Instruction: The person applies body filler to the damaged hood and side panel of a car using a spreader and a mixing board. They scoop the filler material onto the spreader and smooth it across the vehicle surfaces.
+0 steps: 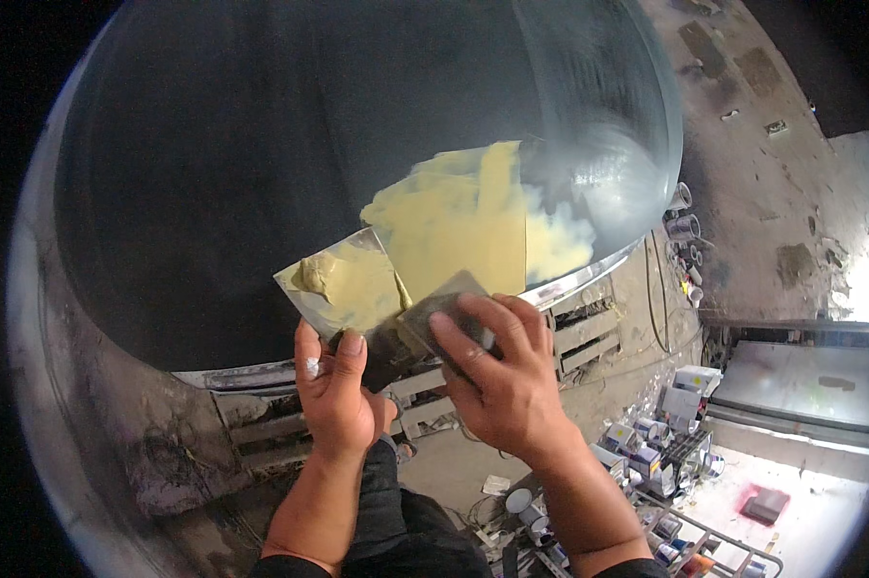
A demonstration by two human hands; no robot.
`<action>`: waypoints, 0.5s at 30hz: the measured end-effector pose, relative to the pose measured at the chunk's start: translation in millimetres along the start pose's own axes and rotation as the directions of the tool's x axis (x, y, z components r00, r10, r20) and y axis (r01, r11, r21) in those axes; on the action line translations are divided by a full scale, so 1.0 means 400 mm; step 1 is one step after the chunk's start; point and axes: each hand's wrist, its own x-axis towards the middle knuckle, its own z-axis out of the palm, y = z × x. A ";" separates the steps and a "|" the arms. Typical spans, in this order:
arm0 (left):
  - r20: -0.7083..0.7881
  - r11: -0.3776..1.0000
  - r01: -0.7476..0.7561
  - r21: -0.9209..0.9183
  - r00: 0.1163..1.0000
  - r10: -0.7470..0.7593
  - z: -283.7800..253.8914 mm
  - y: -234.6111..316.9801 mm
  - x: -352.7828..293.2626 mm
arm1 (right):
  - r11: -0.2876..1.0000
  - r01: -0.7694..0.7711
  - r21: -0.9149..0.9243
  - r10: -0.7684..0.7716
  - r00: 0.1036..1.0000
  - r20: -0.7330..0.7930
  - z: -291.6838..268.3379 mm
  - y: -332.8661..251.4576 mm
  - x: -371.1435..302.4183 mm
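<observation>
My left hand (pixel 333 390) grips a flat metal plate (pixel 343 279) loaded with a lump of yellow-green filler paste. My right hand (pixel 497 371) holds a grey spreader blade (pixel 444 303), its edge resting against the plate's right side. Both hover just below a patch of the same yellow filler (pixel 473 222) smeared over a dark car panel (pixel 261 164). The patch runs across a seam and fades into a sanded pale area at the right.
The panel's lower edge meets a worn grille with slats (pixel 579 332). Several paint cans and tins (pixel 661 433) stand on the dirty concrete floor at the lower right, more along the panel's right edge (pixel 685 226). A grey sheet (pixel 805 380) lies at the right.
</observation>
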 end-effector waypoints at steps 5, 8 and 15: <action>-0.067 0.994 -0.096 0.057 0.993 0.100 -0.052 0.004 -0.001 | 0.995 -0.098 -0.006 0.098 0.984 0.152 0.013 0.020 -0.044; -0.101 0.991 -0.084 -0.106 0.992 0.074 -0.103 0.019 0.071 | 0.944 -0.275 -0.184 0.288 0.956 0.048 -0.027 0.097 0.045; -0.332 0.998 -0.042 -0.050 0.943 0.023 -0.215 -0.017 0.115 | 0.863 -0.362 -0.353 0.398 0.917 0.030 0.010 0.179 0.209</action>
